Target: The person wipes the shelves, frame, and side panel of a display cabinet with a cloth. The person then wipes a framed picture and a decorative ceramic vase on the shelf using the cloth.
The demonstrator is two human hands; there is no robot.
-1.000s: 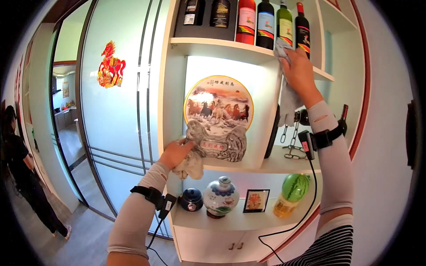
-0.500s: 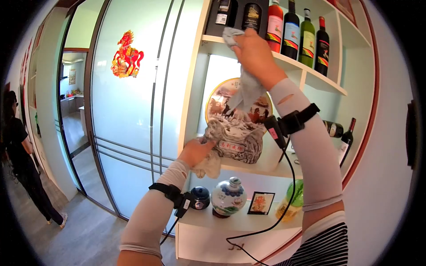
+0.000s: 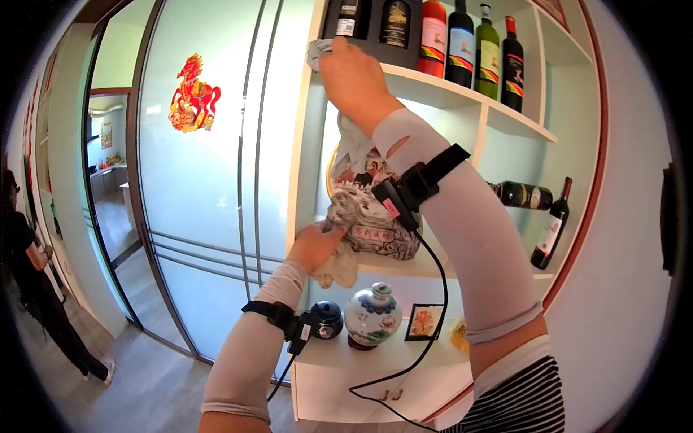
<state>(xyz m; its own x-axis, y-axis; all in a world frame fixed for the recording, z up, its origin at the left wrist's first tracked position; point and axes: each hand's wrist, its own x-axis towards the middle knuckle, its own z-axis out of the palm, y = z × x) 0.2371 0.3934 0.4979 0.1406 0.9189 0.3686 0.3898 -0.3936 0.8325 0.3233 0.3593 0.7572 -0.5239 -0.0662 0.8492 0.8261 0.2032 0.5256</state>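
My right hand (image 3: 354,76) holds a grey cloth (image 3: 354,144) at the left end of the upper shelf edge (image 3: 433,81), beside the boxed dark bottles (image 3: 395,24). The cloth hangs down in front of a round decorative plate (image 3: 338,173), which my right arm partly covers. Lower left, my left hand (image 3: 316,247) is closed around a pale cloth (image 3: 336,268). It is by the left side of the grey stone-like base (image 3: 382,229) that bears the plate.
Several wine bottles (image 3: 460,43) stand upper right; two more (image 3: 552,224) are lower right. Below are a dark jar (image 3: 327,320), a porcelain vase (image 3: 373,317) and a small frame (image 3: 424,322). A person (image 3: 36,281) stands far left, beyond the sliding door (image 3: 202,187).
My right hand has moved left along the upper shelf edge with the grey cloth, from the upright bottles to the shelf's left end. My left hand stays beside the base with its cloth.
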